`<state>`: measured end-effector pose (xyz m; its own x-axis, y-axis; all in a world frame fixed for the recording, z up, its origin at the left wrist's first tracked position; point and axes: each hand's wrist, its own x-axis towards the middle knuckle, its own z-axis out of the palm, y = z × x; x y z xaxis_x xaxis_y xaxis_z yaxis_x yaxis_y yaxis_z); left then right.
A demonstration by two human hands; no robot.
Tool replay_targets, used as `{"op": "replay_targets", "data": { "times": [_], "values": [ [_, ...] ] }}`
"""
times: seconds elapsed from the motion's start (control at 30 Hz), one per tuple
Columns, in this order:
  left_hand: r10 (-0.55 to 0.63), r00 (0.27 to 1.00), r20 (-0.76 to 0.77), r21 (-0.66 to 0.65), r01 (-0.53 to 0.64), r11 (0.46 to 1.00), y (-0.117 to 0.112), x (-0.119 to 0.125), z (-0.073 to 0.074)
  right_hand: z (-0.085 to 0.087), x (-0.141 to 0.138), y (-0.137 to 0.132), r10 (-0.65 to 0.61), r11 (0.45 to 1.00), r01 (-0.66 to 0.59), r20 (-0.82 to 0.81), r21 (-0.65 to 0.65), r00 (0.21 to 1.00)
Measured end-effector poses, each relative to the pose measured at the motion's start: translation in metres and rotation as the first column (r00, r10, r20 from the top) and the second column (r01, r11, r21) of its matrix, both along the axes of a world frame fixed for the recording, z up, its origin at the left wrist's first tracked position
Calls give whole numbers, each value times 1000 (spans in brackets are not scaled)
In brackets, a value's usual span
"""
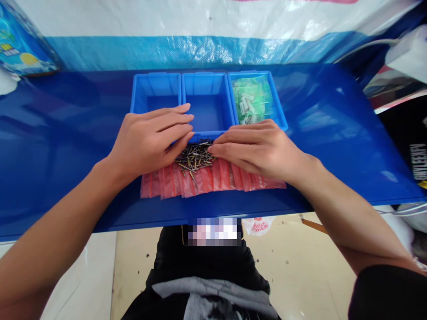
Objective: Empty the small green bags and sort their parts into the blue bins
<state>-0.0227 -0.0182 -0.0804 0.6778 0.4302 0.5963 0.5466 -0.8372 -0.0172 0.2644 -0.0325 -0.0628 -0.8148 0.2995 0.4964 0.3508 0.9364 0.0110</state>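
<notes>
A heap of small blind rivets (196, 155), metal pins with some brass-coloured parts, lies between my two hands. Under and in front of it spreads a row of red plastic zip bags (213, 181), overlapping side by side. My left hand (156, 133) rests at the heap's left side, its fingers stretched out and slightly apart. At the right edge of the heap, the fingers of my right hand (250, 146) are drawn together, the tips touching the rivets. Whatever lies between those fingertips is hidden.
Behind my hands stand three blue bins: a left bin (156, 80), a middle bin (207, 80) and a right bin (280, 113) holding a green bag (256, 91) with white pieces. They sit on a blue table (327, 146). A phone (213, 231) lies on my lap.
</notes>
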Motion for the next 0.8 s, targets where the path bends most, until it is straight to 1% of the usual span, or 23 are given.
{"op": "replay_targets", "data": {
  "times": [0.13, 0.2, 0.23, 0.27, 0.3, 0.33, 0.37, 0.4, 0.43, 0.5, 0.53, 0.57, 0.6, 0.63, 0.67, 0.7, 0.73, 0.77, 0.8],
  "values": [
    [-29, 1000, 12, 25, 29, 999, 0, 1, 2, -2, 0, 1, -27, 996, 37, -135, 76, 991],
    [-48, 999, 13, 59, 47, 997, 0, 1, 2, -1, -2, 0, -13, 997, 30, -230, 67, 973],
    [-51, 999, 9, 75, 50, 996, 0, 1, 2, 0, -3, -1, -12, 1000, 19, -283, 21, 959],
    [-52, 999, 2, 87, 52, 995, 0, 1, 3, 2, -5, -2, -16, 998, -3, -334, -56, 942],
    [-52, 999, -8, 95, 53, 994, 0, 1, 3, 4, -6, -4, -28, 987, -36, -382, -158, 924],
    [-53, 998, -14, 100, 54, 993, 0, 1, 4, 7, -7, -5, -54, 957, -73, -424, -279, 904],
    [-56, 998, -20, 103, 58, 993, 0, 1, 4, 9, -7, -6, -96, 906, -115, -462, -408, 881],
    [-59, 998, -22, 106, 61, 993, 0, 1, 4, 12, -7, -6, -141, 831, -170, -495, -530, 857],
    [-61, 998, -23, 107, 63, 992, 0, 1, 5, 14, -7, -6, -189, 739, -226, -518, -634, 835],
    [-62, 998, -16, 103, 64, 993, -1, 1, 5, 17, -6, -4, -289, 552, -291, -506, -782, 812],
    [-63, 998, -10, 101, 64, 993, -1, 0, 5, 17, -5, -3, -332, 481, -298, -486, -824, 809],
    [-62, 998, -6, 93, 62, 994, -1, 0, 4, 16, -5, -2, -368, 444, -299, -476, -844, 799],
    [-61, 998, 0, 84, 60, 995, -1, 0, 4, 15, -5, -1, -402, 435, -293, -475, -851, 783],
    [-59, 998, 3, 73, 59, 996, 0, -1, 3, 14, -6, 0, -433, 451, -289, -490, -845, 757],
    [-57, 998, 5, 61, 57, 997, 0, -1, 3, 13, -6, 0, -457, 484, -277, -510, -830, 729],
    [-54, 999, 6, 50, 54, 997, 0, -1, 2, 12, -7, -1, -469, 540, -251, -535, -803, 702],
    [-50, 999, 4, 40, 50, 998, 0, -1, 2, 12, -8, -2, -459, 621, -200, -558, -758, 691],
    [-45, 999, 2, 36, 45, 998, 0, -1, 1, 11, -8, -3, -411, 719, -128, -566, -683, 715],
    [-42, 999, 0, 36, 42, 998, 1, 0, 1, 11, -9, -5, -327, 820, -54, -544, -570, 773]
  ]
}}
